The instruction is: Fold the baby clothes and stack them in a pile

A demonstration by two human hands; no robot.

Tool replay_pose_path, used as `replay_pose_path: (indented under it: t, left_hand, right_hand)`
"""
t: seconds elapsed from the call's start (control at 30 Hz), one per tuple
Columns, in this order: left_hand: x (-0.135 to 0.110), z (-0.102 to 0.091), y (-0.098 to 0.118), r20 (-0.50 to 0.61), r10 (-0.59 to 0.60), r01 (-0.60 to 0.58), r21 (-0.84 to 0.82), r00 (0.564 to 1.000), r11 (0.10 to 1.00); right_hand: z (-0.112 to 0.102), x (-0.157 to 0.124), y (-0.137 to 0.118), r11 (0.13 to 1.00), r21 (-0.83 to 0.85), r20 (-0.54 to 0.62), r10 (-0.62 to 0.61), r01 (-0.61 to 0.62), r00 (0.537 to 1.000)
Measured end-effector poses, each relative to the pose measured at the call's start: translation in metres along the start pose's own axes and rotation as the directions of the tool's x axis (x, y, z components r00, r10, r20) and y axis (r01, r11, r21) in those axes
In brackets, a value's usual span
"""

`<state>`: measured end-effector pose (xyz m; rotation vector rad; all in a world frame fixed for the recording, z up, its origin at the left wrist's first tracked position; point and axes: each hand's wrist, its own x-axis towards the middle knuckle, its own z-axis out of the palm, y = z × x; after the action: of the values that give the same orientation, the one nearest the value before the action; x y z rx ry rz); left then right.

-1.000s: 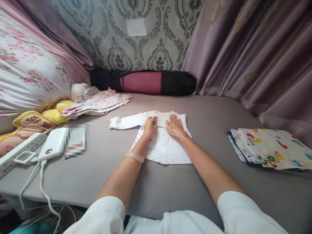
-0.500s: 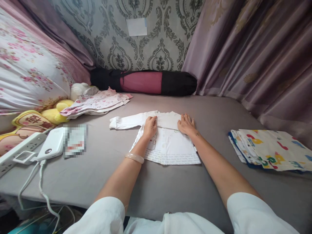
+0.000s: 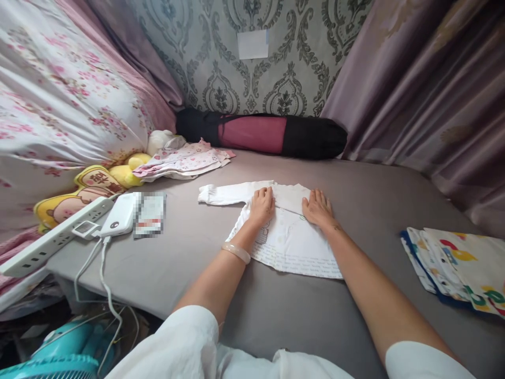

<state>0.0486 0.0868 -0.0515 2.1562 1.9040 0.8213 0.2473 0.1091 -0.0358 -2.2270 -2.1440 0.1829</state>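
A small white long-sleeved shirt (image 3: pixel 294 247) lies spread on the grey bed sheet, with a printed drawing on its front and lines of lettering along its hem. One sleeve (image 3: pixel 226 194) stretches out to the left; the other is folded across the chest. My left hand (image 3: pixel 262 206) rests on the upper part of the shirt, fingers laid on the cloth near the collar. At the shirt's right shoulder, my right hand (image 3: pixel 317 208) presses flat on the folded edge with its fingers stretched out. Neither hand grips anything; parts of the print are hidden under my left arm.
Folded patterned cloths (image 3: pixel 453 268) lie at the right. Pink printed clothes (image 3: pixel 185 160) sit at the back left. A white power bank (image 3: pixel 120 213) with cables is beside a power strip (image 3: pixel 59 237). A black and maroon long bag (image 3: pixel 252 134) lines the wall.
The view has turned left, so everything sits further right. Both hands stay on the shirt; the fingers of my left hand look flatter than before. The sleeve across the chest remains folded.
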Motion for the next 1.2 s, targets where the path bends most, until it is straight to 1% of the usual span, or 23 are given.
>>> replay_pose_path:
  t: [0.1, 0.17, 0.23, 0.3, 0.37, 0.43, 0.5, 0.6, 0.67, 0.73, 0.77, 0.87, 0.93, 0.97, 1.03, 1.1, 1.2]
  left_hand:
    - [-0.002, -0.001, 0.003, -0.056, 0.010, -0.009, 0.019, 0.998, 1.000]
    - [-0.005, -0.003, 0.005, -0.062, 0.078, -0.075, 0.049, 0.995, 0.996]
    - [-0.008, -0.004, 0.008, -0.024, 0.191, -0.189, 0.081, 0.981, 0.979]
    - [-0.010, -0.006, 0.010, 0.049, 0.290, -0.293, 0.103, 0.956, 0.950]
    - [-0.011, -0.007, 0.012, 0.136, 0.311, -0.326, 0.111, 0.941, 0.939]
    - [-0.009, -0.008, 0.013, 0.206, 0.270, -0.298, 0.115, 0.940, 0.948]
    - [-0.007, -0.007, 0.014, 0.247, 0.221, -0.256, 0.119, 0.943, 0.959]
    - [-0.004, -0.004, 0.014, 0.266, 0.176, -0.214, 0.124, 0.948, 0.969]
    - [-0.004, -0.002, 0.013, 0.267, 0.166, -0.203, 0.120, 0.949, 0.972]
    - [-0.004, -0.001, 0.013, 0.245, 0.167, -0.198, 0.110, 0.955, 0.974]
    - [-0.004, -0.001, 0.013, 0.213, 0.164, -0.190, 0.106, 0.963, 0.976]
    - [-0.005, -0.001, 0.012, 0.050, 0.148, -0.152, 0.095, 0.988, 0.984]
    - [-0.005, -0.001, 0.011, -0.022, 0.145, -0.143, 0.088, 0.989, 0.986]
    - [-0.005, 0.000, 0.010, -0.027, 0.148, -0.145, 0.087, 0.989, 0.986]
    - [-0.004, 0.002, 0.007, -0.002, 0.148, -0.148, 0.084, 0.989, 0.986]
    - [-0.004, 0.005, 0.006, 0.022, 0.143, -0.144, 0.074, 0.990, 0.987]
    - [-0.003, 0.008, 0.004, 0.032, 0.116, -0.118, 0.054, 0.993, 0.992]
  right_hand:
    - [-0.003, 0.000, -0.001, 1.000, -0.017, 0.016, -0.002, 0.003, 1.000]
    - [-0.006, -0.001, -0.005, 0.999, -0.045, 0.004, -0.010, 0.010, 1.000]
    - [-0.008, -0.002, -0.011, 0.997, -0.067, -0.037, -0.046, 0.043, 0.998]
    - [-0.007, -0.002, -0.018, 0.994, -0.060, -0.063, -0.094, 0.091, 0.994]
    - [-0.004, -0.001, -0.023, 0.993, -0.037, -0.042, -0.110, 0.109, 0.993]
    - [0.001, 0.001, -0.025, 0.995, -0.023, -0.012, -0.096, 0.096, 0.995]
    - [0.005, 0.003, -0.025, 0.996, -0.025, 0.004, -0.082, 0.082, 0.997]
    - [0.007, 0.004, -0.024, 0.996, -0.038, 0.005, -0.080, 0.080, 0.997]
    - [0.006, 0.004, -0.023, 0.996, -0.044, 0.014, -0.076, 0.076, 0.997]
    - [0.003, 0.004, -0.023, 0.997, -0.038, 0.030, -0.067, 0.068, 0.997]
    - [0.001, 0.003, -0.024, 0.998, -0.031, 0.042, -0.059, 0.060, 0.997]
    - [-0.005, 0.002, -0.033, 0.999, -0.011, 0.062, -0.031, 0.032, 0.998]
    - [-0.007, 0.000, -0.044, 0.998, 0.002, 0.045, -0.058, 0.058, 0.997]
    - [-0.007, -0.001, -0.051, 0.996, 0.014, 0.031, -0.084, 0.083, 0.996]
    - [-0.005, -0.003, -0.065, 0.992, 0.049, 0.023, -0.122, 0.120, 0.992]
    - [-0.002, -0.004, -0.074, 0.991, 0.077, 0.033, -0.116, 0.114, 0.993]
    - [0.004, -0.005, -0.079, 0.992, 0.075, 0.022, -0.104, 0.103, 0.994]
